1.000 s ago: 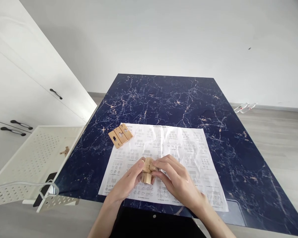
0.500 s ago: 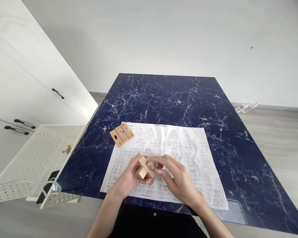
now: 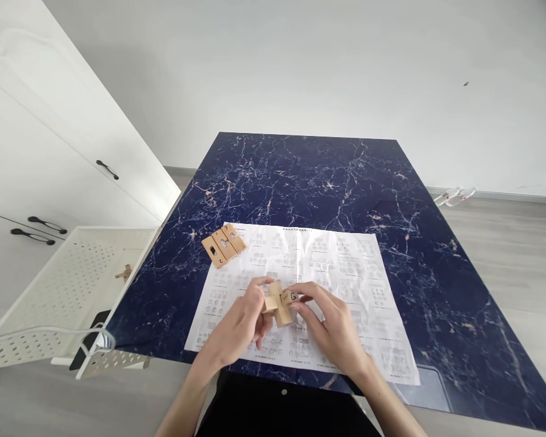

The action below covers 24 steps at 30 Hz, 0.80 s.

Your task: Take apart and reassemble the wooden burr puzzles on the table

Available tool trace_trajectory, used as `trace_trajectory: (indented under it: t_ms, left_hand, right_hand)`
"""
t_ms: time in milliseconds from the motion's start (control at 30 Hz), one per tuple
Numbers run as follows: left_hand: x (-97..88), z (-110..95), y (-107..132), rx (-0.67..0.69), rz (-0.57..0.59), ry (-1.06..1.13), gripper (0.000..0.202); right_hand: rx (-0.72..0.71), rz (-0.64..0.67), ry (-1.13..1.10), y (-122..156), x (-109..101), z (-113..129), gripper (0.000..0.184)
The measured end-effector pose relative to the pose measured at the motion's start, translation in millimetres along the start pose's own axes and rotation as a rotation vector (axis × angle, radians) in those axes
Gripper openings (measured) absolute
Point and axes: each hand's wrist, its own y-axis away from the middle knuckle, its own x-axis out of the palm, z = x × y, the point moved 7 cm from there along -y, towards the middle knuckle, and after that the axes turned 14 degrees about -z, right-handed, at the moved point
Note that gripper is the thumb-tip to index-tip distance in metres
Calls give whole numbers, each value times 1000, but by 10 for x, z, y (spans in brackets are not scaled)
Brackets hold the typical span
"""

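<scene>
A pale wooden burr puzzle [image 3: 283, 314] of crossed, interlocked blocks is held just above the printed sheet [image 3: 346, 267]. My right hand [image 3: 334, 325] pinches its right end between thumb and fingers, beside handwritten black marks. Curled around the left end is my left hand [image 3: 239, 321], its index finger reaching along the far side; its thumb's contact is partly hidden. Up and left on the sheet's corner lie several flat wooden pieces [image 3: 223, 245], side by side, with cut-outs and black numbers.
The dark blue marbled table [image 3: 295, 176] carries the sheet. A grey rectangular panel [image 3: 421, 388] shows at its near right edge. To the left stands a white perforated bin [image 3: 79, 264] with a small wooden piece [image 3: 125, 273] and a white cable [image 3: 40, 331].
The puzzle has turned and shifted slightly right. My left hand has moved from cupping it underneath to its left side, while my right hand still pinches the marked end.
</scene>
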Motion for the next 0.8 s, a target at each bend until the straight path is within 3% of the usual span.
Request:
trace_trajectory:
  t_ms: [67,167,333,633,800]
  left_hand:
    - [-91,-78,14,140,-143,-221,83]
    - [-33,-128,22,248,-134,-352,81]
    - [60,-110,-2,257,-119,-300,54]
    - [27,-114,10,245,-107,-259,42]
    - [15,-123,11,258,-132,-227,48]
  right_hand:
    - [18,-12,22,31,-10,-32,17]
    - [52,-2,23,79,-7,-51,19]
    - [154,52,6,130,-12,-70,19]
    - [150,51,-30,168,-2,-43,20]
    - [227,62,-87,133,-17,-38,18]
